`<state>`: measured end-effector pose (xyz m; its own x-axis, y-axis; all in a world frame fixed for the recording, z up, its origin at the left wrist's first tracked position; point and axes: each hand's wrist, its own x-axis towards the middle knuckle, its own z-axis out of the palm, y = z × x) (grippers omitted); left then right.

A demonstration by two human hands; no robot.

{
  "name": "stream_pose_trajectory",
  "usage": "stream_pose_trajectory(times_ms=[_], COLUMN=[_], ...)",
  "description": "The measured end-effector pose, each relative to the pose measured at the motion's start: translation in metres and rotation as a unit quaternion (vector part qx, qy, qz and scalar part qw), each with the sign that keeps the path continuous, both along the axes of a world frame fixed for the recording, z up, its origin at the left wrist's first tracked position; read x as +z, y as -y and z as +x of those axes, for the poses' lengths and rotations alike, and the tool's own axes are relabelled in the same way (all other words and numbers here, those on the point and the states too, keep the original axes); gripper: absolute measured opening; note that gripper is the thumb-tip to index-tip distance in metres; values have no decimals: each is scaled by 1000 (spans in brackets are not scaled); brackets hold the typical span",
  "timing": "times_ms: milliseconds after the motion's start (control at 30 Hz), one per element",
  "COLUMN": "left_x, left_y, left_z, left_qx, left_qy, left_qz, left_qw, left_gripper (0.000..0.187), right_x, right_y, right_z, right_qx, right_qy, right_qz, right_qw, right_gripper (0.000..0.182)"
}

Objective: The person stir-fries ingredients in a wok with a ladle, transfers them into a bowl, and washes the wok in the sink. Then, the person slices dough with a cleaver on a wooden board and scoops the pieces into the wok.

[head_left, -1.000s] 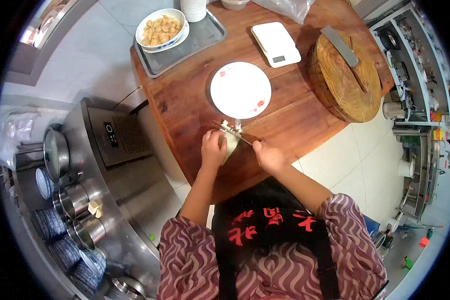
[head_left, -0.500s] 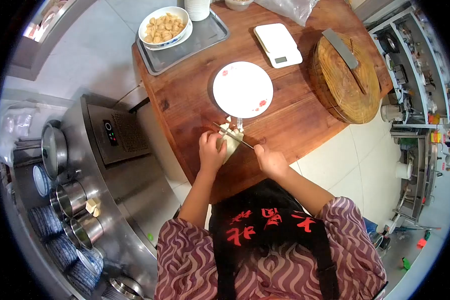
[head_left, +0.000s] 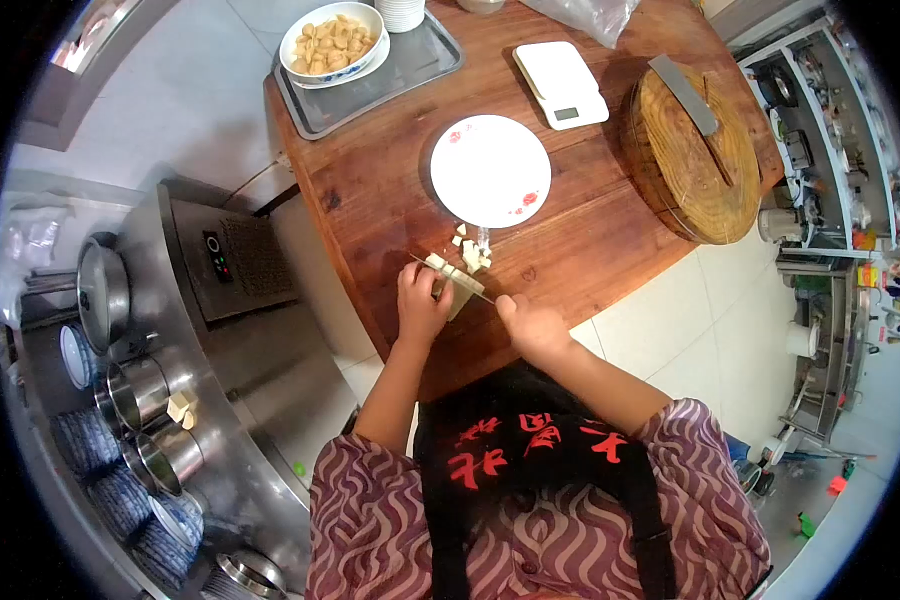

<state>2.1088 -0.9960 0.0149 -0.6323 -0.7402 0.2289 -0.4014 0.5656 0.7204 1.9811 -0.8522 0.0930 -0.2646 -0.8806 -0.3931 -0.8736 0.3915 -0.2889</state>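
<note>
My right hand (head_left: pixel 532 325) is closed around the handle of a knife (head_left: pixel 483 293), its thin blade lying slantwise across a pale block of food (head_left: pixel 461 296). My left hand (head_left: pixel 423 302) grips the block's left side, fingers curled close to the blade. Along the blade's far side is a row of cut pieces. Small pale cubes (head_left: pixel 471 254) lie loose on the wood just beyond, short of a white plate (head_left: pixel 491 171) with red flower marks.
A white kitchen scale (head_left: pixel 560 84) sits beyond the plate. On the right, a cleaver (head_left: pixel 683 95) rests on a round wooden chopping block (head_left: pixel 705 185). A grey tray (head_left: pixel 410 75) carries a bowl of tan pieces (head_left: pixel 333 45). Steel counter (head_left: pixel 260 370) at left.
The knife has shifted slightly left and nearer to me along the block. More cut cubes now lie apart on its far side. My left hand stays on the block.
</note>
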Motion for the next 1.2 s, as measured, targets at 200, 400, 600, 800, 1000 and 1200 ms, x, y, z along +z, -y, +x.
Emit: stream_pose_trajectory(times_ms=[200,400,600,800,1000,1200], left_x=[-6,-2,-6,-1,-10,5], left_y=[-2,-1,-5,-4,-8,-6], left_z=[8,16,22,28,37,41], left_qx=[-24,-23,-52,-30,-74,-26], left_qy=[2,-6,1,-9,-4,-30], left_qz=[39,-8,29,5,18,-10], left_qw=[999,1000,998,999,997,999], left_gripper=[17,20,21,20,19,16], right_x=[-53,9,-56,1,-14,-1], right_y=[-14,1,-15,-5,-1,-6], right_z=[3,7,15,17,25,29], right_qx=[-60,-24,-68,-6,-36,-20], right_qy=[17,49,19,21,52,47], right_qz=[-63,50,-8,10,102,5], right_qw=[996,997,997,1000,993,999], right_gripper=[10,14,12,11,14,13])
